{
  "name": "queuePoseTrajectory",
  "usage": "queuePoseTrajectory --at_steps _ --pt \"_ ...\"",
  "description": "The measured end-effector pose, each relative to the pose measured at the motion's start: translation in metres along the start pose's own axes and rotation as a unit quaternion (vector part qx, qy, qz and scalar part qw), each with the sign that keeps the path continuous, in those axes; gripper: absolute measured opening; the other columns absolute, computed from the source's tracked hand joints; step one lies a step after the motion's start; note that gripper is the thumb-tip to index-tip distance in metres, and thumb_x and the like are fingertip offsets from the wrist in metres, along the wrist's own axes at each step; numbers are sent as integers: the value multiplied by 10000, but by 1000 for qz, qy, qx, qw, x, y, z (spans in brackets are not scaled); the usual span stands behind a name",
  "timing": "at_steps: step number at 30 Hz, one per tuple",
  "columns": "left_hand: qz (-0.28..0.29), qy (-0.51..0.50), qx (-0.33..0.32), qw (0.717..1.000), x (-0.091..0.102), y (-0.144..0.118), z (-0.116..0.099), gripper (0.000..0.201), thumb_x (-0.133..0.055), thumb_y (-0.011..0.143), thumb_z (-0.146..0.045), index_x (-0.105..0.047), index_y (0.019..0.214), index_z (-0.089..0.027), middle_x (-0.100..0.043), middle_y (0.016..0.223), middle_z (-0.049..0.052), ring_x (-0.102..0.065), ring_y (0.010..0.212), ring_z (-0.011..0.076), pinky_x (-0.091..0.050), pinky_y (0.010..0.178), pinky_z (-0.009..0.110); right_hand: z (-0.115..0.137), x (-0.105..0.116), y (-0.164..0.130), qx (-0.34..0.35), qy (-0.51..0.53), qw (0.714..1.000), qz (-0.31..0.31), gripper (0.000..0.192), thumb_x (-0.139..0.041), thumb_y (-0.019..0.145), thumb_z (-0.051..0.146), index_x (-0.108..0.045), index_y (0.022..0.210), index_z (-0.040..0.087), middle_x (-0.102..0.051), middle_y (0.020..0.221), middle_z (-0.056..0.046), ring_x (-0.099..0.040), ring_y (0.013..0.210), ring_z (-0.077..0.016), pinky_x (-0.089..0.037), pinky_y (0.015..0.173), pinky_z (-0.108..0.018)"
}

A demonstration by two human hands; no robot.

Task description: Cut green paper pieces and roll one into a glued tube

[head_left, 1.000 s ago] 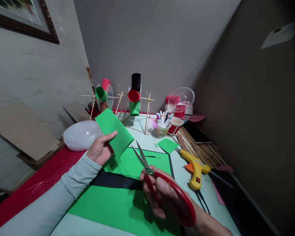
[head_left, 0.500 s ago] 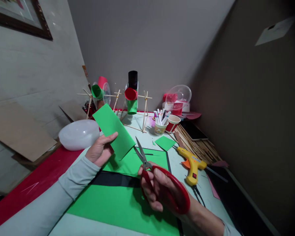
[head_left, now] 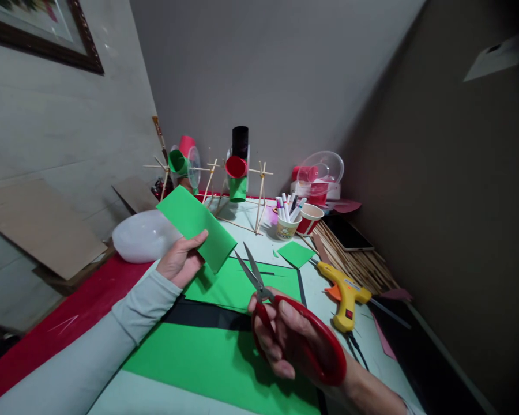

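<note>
Between the thumb and fingers of my left hand (head_left: pixel 181 259) is a rectangular piece of green paper (head_left: pixel 196 222), tilted above the table. My right hand (head_left: pixel 281 334) grips red-handled scissors (head_left: pixel 259 282) with the blades parted. Their tips point up and left, close to the paper's lower right corner but apart from it. Below both hands lie larger green sheets (head_left: pixel 216 363) with a black strip (head_left: pixel 207 315) between them. A small green square (head_left: pixel 295 254) rests to the right of the blades.
A yellow glue gun (head_left: pixel 346 294) lies at the right beside bamboo sticks (head_left: pixel 363 259) and a dark tablet (head_left: pixel 349 232). Behind are a cup of markers (head_left: pixel 288 227), a red-and-white cup (head_left: pixel 310 219) and stick frames with coloured paper cups (head_left: pixel 237 167). A white bowl (head_left: pixel 142 236) stands left.
The scissors have drawn slightly away from the corner of the green paper. My left hand has tipped the paper a little flatter. The whole view has shifted slightly.
</note>
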State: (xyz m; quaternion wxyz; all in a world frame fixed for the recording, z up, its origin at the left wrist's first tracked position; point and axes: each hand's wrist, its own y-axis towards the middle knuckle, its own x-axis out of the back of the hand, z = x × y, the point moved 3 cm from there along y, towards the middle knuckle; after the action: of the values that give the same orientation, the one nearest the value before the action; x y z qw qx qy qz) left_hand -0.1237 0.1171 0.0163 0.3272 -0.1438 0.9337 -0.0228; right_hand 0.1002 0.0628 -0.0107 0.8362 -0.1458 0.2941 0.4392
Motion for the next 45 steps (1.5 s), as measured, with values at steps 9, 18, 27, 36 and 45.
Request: queuePoseTrajectory --at_steps 9,18,27,36,45 --pt "2 -10 3 1000 -1 -1 1 74 -677 758 -18 -688 761 -91 -746 706 80 -733 733 216 -610 831 341 -1 3 2 -11 -14 1000 -16 409 -583 895 550 -566 1054 174 -472 687 24 -400 536 -70 -354 401 -127" --pt "-5 -2 11 1000 1 0 4 111 -630 782 4 -673 746 -92 -741 682 79 -721 662 190 -624 799 344 -3 4 2 -3 -20 1000 -10 403 -584 889 558 -564 1043 187 -478 678 26 -401 522 -72 -360 386 -125" --pt "22 24 5 999 -3 -5 7 136 -759 684 -41 -703 791 -103 -744 730 65 -702 675 185 -612 729 301 -1 2 2 -5 -11 1000 -21 418 -596 884 557 -569 1046 173 -481 666 27 -408 519 -71 -370 387 -124" --pt "36 79 41 995 7 -3 28 250 -902 545 -152 -652 560 -140 -657 526 8 -623 536 149 -553 596 265 -8 4 8 13 -6 998 -58 458 -581 877 592 -573 1042 165 -504 667 18 -437 500 -71 -396 386 -141" --pt "41 81 46 995 1 -3 22 406 -972 391 -226 -726 667 -58 -743 687 76 -664 630 157 -583 715 270 0 -7 1 -20 -23 995 -95 472 -599 843 627 -569 912 162 -418 518 86 -249 351 -16 -229 284 -97"
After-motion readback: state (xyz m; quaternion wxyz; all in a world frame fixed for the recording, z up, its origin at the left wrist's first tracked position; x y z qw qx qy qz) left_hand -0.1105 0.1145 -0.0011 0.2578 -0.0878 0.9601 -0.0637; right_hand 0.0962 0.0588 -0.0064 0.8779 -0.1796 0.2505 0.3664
